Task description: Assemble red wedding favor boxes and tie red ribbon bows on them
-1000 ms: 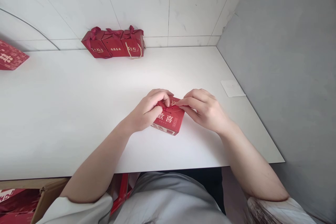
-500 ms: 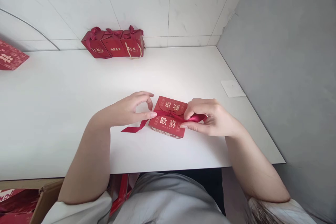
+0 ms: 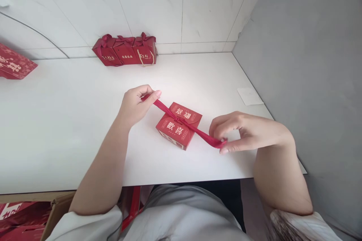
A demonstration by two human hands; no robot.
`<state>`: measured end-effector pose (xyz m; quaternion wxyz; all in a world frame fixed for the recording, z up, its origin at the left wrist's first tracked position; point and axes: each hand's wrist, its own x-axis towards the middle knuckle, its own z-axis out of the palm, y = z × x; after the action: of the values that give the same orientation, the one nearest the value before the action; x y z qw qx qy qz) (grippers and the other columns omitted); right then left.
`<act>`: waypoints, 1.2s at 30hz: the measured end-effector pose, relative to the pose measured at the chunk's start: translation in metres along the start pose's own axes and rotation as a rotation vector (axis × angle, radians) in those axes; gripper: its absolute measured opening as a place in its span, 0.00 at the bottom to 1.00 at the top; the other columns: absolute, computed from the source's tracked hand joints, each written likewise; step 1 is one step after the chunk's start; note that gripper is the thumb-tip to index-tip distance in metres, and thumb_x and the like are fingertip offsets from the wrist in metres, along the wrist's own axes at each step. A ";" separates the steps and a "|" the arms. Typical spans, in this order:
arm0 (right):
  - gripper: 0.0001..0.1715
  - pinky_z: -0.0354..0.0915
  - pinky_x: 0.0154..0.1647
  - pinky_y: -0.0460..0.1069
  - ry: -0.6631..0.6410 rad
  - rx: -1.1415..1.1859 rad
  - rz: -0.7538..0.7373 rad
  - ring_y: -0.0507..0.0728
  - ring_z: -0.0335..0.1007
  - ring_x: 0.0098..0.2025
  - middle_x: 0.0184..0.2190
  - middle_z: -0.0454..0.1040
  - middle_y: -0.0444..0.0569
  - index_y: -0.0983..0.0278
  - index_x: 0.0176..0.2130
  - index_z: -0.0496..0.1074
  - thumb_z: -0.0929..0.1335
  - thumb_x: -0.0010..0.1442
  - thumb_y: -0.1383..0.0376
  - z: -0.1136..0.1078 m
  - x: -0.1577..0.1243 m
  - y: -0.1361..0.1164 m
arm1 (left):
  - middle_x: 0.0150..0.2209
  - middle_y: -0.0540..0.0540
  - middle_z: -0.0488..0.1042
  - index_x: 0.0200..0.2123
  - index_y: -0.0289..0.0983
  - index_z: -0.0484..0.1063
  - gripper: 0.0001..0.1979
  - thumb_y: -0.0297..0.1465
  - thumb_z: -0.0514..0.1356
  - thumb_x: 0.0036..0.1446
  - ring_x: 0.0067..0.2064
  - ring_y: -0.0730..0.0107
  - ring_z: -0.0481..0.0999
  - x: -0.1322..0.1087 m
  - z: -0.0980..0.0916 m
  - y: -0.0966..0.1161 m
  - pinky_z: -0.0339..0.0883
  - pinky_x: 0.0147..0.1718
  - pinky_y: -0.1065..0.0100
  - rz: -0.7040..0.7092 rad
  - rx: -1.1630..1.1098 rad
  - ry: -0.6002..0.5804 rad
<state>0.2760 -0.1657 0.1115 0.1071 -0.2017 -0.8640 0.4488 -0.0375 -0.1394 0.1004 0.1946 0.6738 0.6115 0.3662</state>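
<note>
A small red box (image 3: 174, 132) with gold characters lies at an angle on the white table. Across its top runs a red ribbon (image 3: 205, 136), crossed or knotted near the middle of the box. My left hand (image 3: 137, 103), up and to the left of the box, pinches one end of the ribbon between thumb and fingers. To the right of the box, my right hand (image 3: 240, 131) holds the other end between thumb and fingertips. Both ribbon ends are stretched out in opposite directions. Neither hand touches the box.
Three red boxes with bows (image 3: 127, 55) stand in a row against the tiled wall. Another red box (image 3: 17, 64) is at the far left. A white paper square (image 3: 250, 96) lies near the right edge. A cardboard carton (image 3: 58, 211) with red packaging sits below, front left.
My left hand has moved up and left and now grips the ribbon end. My right hand has moved right and slightly down with its end. The box has turned slightly and shifted left.
</note>
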 end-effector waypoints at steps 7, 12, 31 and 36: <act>0.07 0.65 0.37 0.49 0.505 -0.473 -0.018 0.54 0.70 0.36 0.38 0.74 0.50 0.64 0.41 0.71 0.64 0.68 0.70 0.008 0.032 -0.014 | 0.34 0.52 0.76 0.34 0.41 0.75 0.04 0.29 0.59 0.59 0.32 0.73 0.74 -0.032 -0.013 0.041 0.67 0.33 0.70 0.228 0.205 -0.015; 0.10 0.56 0.30 0.48 0.281 -0.740 -0.071 0.52 0.61 0.28 0.32 0.71 0.48 0.65 0.37 0.70 0.62 0.68 0.72 0.007 0.070 -0.031 | 0.30 0.53 0.74 0.30 0.40 0.72 0.05 0.28 0.59 0.58 0.28 0.73 0.72 -0.059 -0.009 0.066 0.66 0.28 0.70 0.087 0.215 -0.330; 0.11 0.53 0.29 0.48 0.126 -0.893 -0.018 0.52 0.57 0.26 0.32 0.70 0.48 0.67 0.37 0.66 0.58 0.70 0.71 0.019 0.089 -0.016 | 0.32 0.46 0.72 0.26 0.38 0.66 0.06 0.28 0.57 0.55 0.34 0.63 0.74 -0.059 0.018 0.059 0.69 0.33 0.62 0.007 0.257 -0.250; 0.09 0.52 0.26 0.47 0.279 -0.748 0.056 0.52 0.59 0.29 0.34 0.69 0.48 0.65 0.38 0.65 0.59 0.70 0.69 0.028 0.078 -0.011 | 0.32 0.46 0.72 0.26 0.39 0.66 0.06 0.25 0.57 0.53 0.32 0.64 0.74 -0.053 0.023 0.056 0.69 0.32 0.63 0.074 0.284 -0.208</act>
<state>0.1930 -0.1565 0.1047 0.1301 -0.3092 -0.9391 0.0744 0.0179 -0.1961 0.1113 0.1462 0.7508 0.6086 0.2113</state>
